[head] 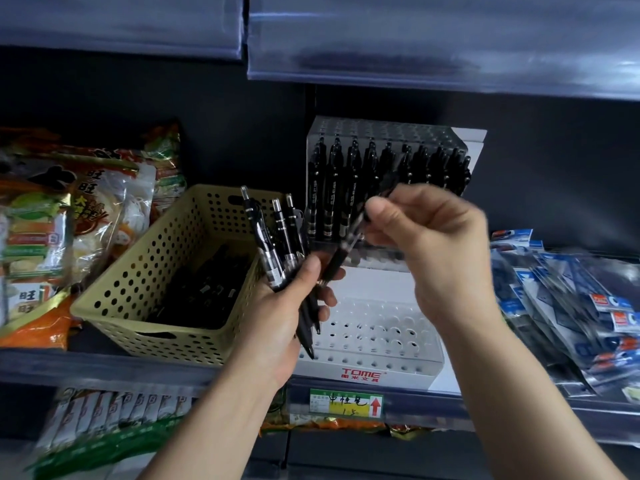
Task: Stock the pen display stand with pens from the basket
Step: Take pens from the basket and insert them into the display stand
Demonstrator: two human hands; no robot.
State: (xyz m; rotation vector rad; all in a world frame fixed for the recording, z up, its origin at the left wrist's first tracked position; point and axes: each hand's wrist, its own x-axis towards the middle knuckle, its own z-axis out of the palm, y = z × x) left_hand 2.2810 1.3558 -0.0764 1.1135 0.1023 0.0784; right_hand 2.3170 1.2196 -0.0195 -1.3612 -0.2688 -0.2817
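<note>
A white stepped pen display stand (pixel 377 344) sits on the shelf, its back rows filled with black pens (pixel 353 181) and its front rows of holes bare. To its left stands a tan perforated basket (pixel 145 271) with black pens in its bottom. My left hand (pixel 287 306) grips a bunch of black pens (pixel 273 237), tips pointing down, between basket and stand. My right hand (pixel 433 237) pinches the upper end of a single black pen (pixel 343 251) that slants down toward the left hand's bunch, in front of the stand.
Snack bags (pixel 69 220) crowd the shelf left of the basket. Blue packaged items (pixel 568 306) lie right of the stand. A shelf edge hangs overhead. A price label (pixel 346 403) is on the shelf front, with more goods on the shelf below.
</note>
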